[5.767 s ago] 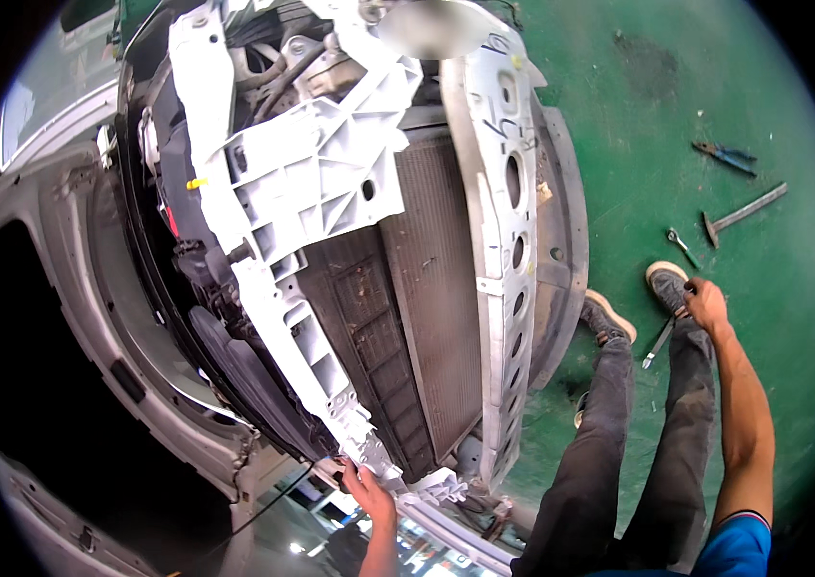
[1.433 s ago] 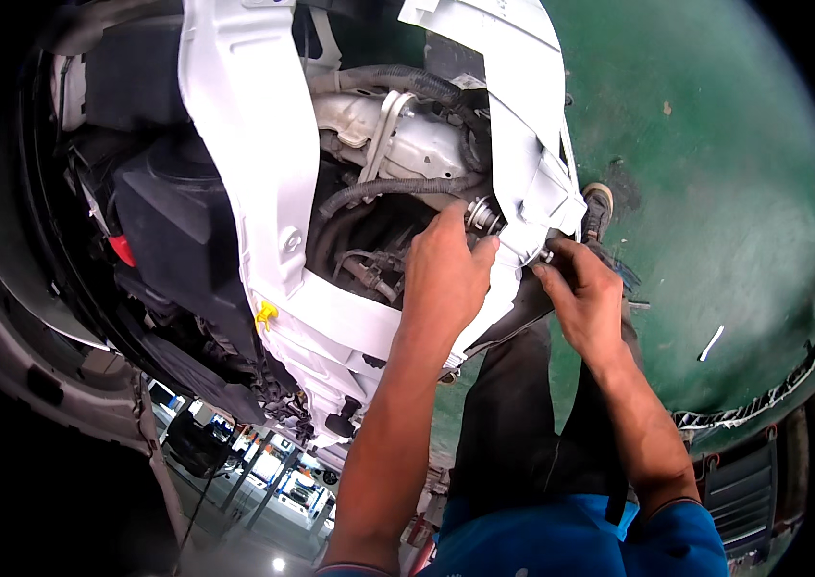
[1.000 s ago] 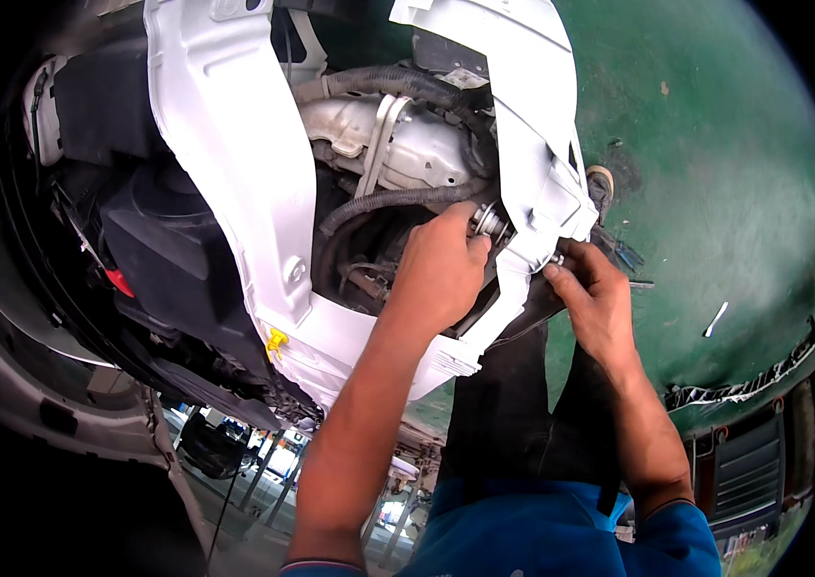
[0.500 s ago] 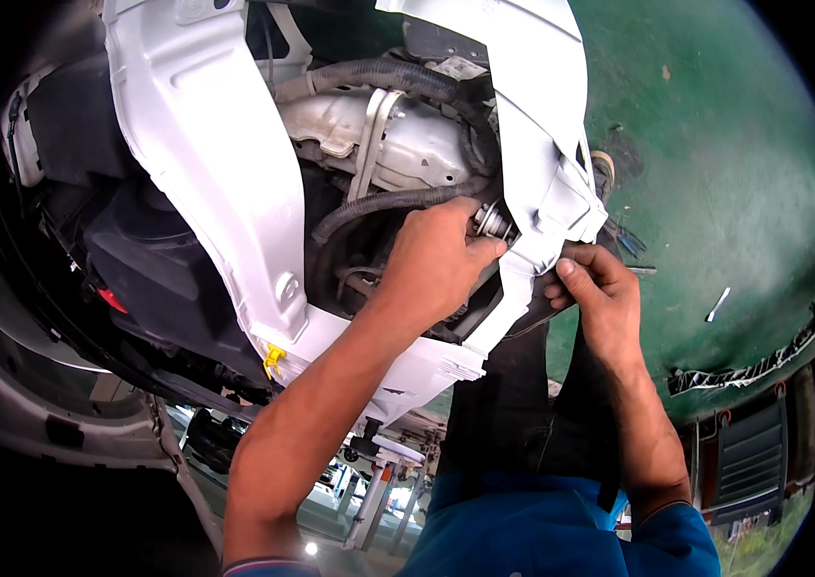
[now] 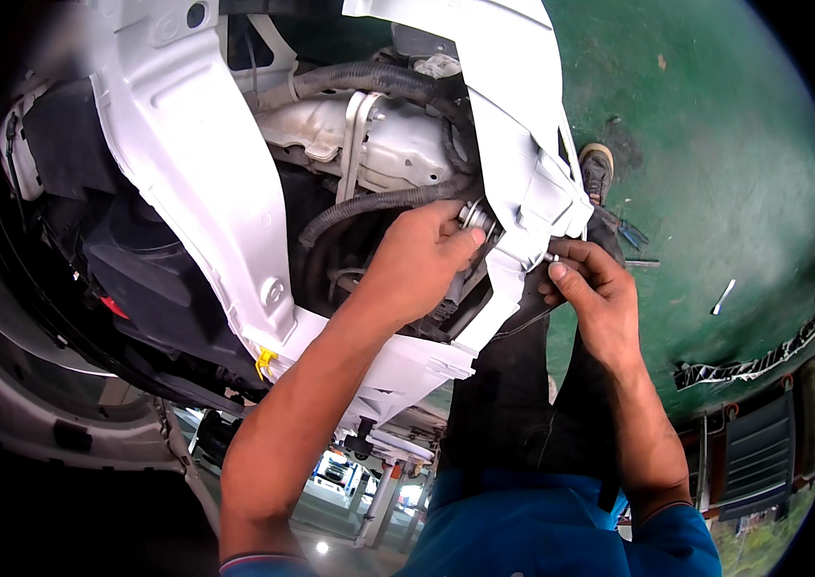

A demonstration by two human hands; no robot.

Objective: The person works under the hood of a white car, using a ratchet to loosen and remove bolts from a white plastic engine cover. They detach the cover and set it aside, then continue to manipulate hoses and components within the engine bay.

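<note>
My left hand (image 5: 417,260) reaches through an opening in a white car-body frame (image 5: 523,125). Its thumb and fingers are closed on a silvery, ringed round metal part (image 5: 478,217), which lies against the inner side of the frame's right-hand member. Outside that member, my right hand (image 5: 605,300) pinches a slim metal pin, perhaps a bolt (image 5: 552,257), with its end at the white edge. Whether the pin reaches the ringed part is hidden by the frame.
Inside the opening run a corrugated hose (image 5: 369,79), a thinner ribbed hose (image 5: 369,206) and a whitish metal rail (image 5: 398,144). A yellow clip (image 5: 265,363) sits at the frame's lower left. Pliers (image 5: 632,234) and a small white-ended stick (image 5: 723,297) lie on the green floor (image 5: 705,154).
The view has shifted, so the frame and hoses appear slightly farther left. Both hands keep their grips. The pin between my right fingers now shows, and more of my shoe is visible.
</note>
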